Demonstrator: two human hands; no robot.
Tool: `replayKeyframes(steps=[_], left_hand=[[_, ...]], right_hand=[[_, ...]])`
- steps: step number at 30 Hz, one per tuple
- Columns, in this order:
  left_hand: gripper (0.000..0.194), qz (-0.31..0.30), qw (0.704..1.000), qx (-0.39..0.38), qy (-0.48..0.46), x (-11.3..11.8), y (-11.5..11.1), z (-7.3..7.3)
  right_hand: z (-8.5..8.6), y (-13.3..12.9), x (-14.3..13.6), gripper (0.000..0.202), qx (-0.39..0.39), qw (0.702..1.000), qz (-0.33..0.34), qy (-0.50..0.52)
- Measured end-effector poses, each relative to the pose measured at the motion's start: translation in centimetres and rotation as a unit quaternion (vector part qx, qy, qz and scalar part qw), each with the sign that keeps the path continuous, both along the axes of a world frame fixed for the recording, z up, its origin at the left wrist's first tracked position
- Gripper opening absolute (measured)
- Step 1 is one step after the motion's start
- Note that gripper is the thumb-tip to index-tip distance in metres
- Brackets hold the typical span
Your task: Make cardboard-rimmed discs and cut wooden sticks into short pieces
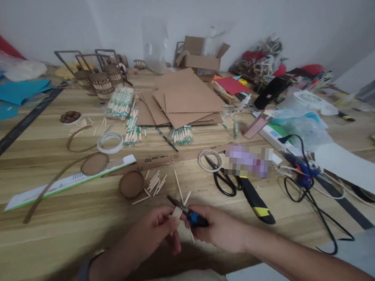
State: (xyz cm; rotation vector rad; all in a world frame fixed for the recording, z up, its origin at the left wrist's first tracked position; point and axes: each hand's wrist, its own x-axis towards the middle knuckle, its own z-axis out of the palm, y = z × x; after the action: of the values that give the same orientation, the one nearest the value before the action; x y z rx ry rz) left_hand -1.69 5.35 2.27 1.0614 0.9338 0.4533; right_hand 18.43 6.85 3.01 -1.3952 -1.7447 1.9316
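My left hand (159, 228) is closed, pinching a small bundle of thin wooden sticks (177, 212) near the table's front edge. My right hand (218, 227) is wrapped round the blue-and-black handles of pliers (197, 218), whose dark jaws point left across the sticks. How far the jaws are apart I cannot tell. Just beyond my hands, several short cut sticks (154, 180) lie loose beside a round brown cardboard dish (132, 184). A second cardboard disc (94, 163) with a scalloped rim rests on a white-and-green strip.
Black scissors (225, 182), a tape roll (209, 161) and a black-yellow utility knife (257, 202) lie to the right. Farther right is a blue glue gun (304, 178) with its black cord. Cardboard sheets (191, 97), wrapped stick packs (120, 103) and small barrel-shaped buckets (101, 86) stand behind.
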Motion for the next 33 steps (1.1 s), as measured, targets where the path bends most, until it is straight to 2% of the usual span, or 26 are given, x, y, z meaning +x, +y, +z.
replayKeyframes(steps=[5,10,13,16,23,26,33], left_hand=[[0.039,0.004,0.999,0.016,0.031,-0.1,-0.2,-0.3],[0.037,-0.003,0.999,0.036,0.033,-0.3,-0.1,0.1],[0.036,-0.008,0.998,0.052,0.026,-0.4,-0.1,0.4],[0.036,-0.006,0.998,0.059,0.032,-0.3,-0.2,0.2],[0.038,0.009,0.998,0.044,0.038,0.0,-0.4,-0.4],[0.039,0.019,0.998,0.047,0.047,0.1,-0.5,-0.5],[0.044,0.031,0.997,0.052,0.048,0.0,-0.5,0.0]], right_hand=[[-0.5,-0.2,-0.2,0.021,0.016,1.000,-0.006,0.005],[0.1,0.2,-0.3,0.023,-0.085,0.995,0.002,0.060],[0.8,0.3,-0.3,0.028,-0.116,0.990,-0.006,0.078],[0.9,0.3,-0.3,0.030,-0.116,0.991,-0.006,0.069],[-0.1,-0.1,-0.3,0.029,-0.082,0.995,-0.025,0.049],[-0.2,0.1,-0.2,0.028,-0.072,0.996,-0.011,0.051],[0.7,0.5,-0.2,0.030,-0.137,0.984,-0.006,0.114]])
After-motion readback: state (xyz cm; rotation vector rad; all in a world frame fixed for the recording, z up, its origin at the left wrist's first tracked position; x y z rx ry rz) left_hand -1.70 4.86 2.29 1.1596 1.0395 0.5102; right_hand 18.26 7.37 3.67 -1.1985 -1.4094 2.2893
